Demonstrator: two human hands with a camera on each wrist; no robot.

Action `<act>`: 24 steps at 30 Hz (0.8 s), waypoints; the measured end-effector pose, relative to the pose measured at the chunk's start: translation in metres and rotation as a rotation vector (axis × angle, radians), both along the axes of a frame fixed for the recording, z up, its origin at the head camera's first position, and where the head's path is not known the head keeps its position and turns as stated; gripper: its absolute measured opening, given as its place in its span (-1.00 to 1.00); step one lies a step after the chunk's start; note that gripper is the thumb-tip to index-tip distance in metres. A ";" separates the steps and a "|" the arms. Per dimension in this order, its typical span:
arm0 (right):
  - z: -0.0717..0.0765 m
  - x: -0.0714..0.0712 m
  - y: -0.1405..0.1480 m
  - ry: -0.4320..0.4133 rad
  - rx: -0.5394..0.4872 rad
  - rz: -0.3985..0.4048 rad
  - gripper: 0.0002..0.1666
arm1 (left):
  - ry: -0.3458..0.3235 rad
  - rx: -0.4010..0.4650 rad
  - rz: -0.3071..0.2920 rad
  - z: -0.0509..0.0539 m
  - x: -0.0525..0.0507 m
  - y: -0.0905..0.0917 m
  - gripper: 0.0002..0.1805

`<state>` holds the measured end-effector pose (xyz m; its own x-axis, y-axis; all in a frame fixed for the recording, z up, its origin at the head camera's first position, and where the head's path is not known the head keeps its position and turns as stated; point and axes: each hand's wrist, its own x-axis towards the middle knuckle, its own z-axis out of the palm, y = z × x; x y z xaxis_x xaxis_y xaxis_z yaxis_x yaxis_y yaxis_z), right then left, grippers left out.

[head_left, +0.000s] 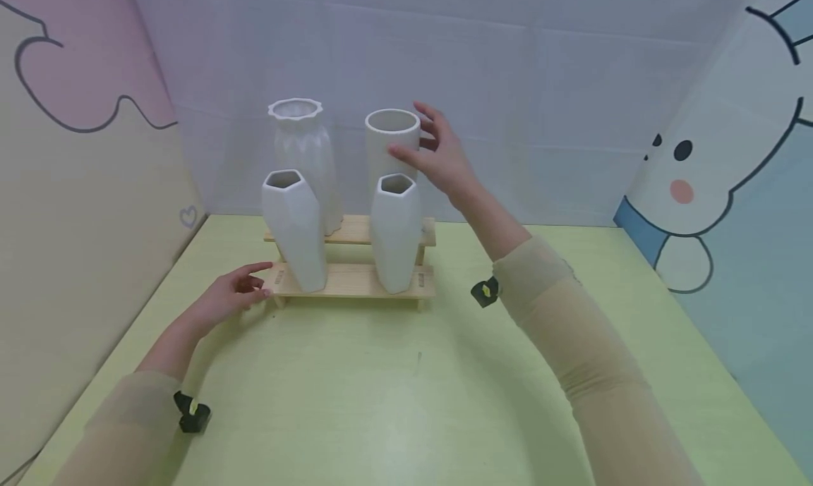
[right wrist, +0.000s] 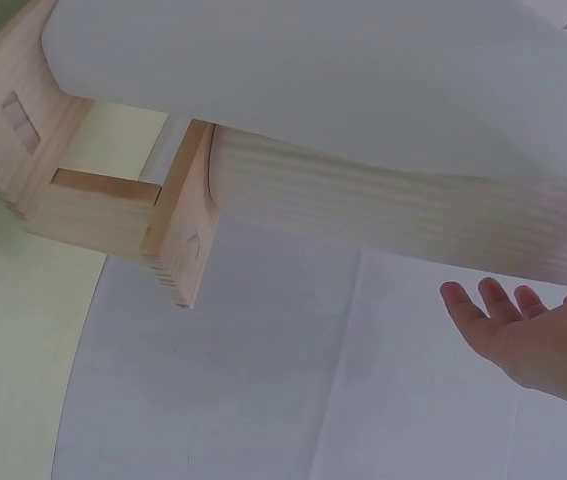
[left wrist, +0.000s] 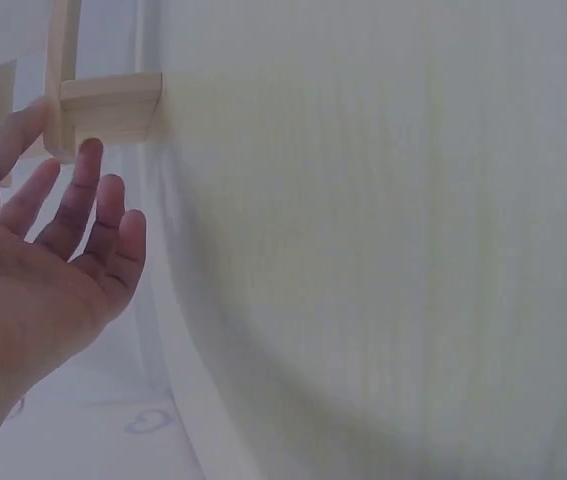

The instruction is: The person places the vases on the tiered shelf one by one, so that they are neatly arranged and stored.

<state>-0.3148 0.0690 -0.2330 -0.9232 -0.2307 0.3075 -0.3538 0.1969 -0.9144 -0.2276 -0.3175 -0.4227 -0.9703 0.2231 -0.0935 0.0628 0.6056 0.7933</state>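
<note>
A two-step wooden stand (head_left: 356,278) bears several white vases. On its upper step stand a fluted vase (head_left: 303,147) with a wavy rim, at left, and a round cylindrical vase (head_left: 379,144), at right. Two faceted vases (head_left: 298,225) (head_left: 396,235) occupy the lower step. My left hand (head_left: 231,297) pinches the left end of the lower step between thumb and forefinger; its other fingers bend loosely below, in the left wrist view. Spread around the cylindrical vase's upper right side is my right hand (head_left: 441,158), thumb in front. The right wrist view shows its fingertips (right wrist: 451,290) apart from the vase wall.
The stand rests on a pale yellow-green table (head_left: 381,387) near its back edge. Behind rises a whitish cloth backdrop (head_left: 540,112). Cartoon-printed panels flank both sides, with a white animal figure (head_left: 705,154) at right. Each sleeve carries a small black device (head_left: 485,292) at the wrist.
</note>
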 end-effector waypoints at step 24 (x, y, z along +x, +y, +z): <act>-0.015 0.078 0.099 0.235 0.315 -0.152 -0.18 | 0.254 -0.321 0.020 0.085 0.075 0.078 -0.31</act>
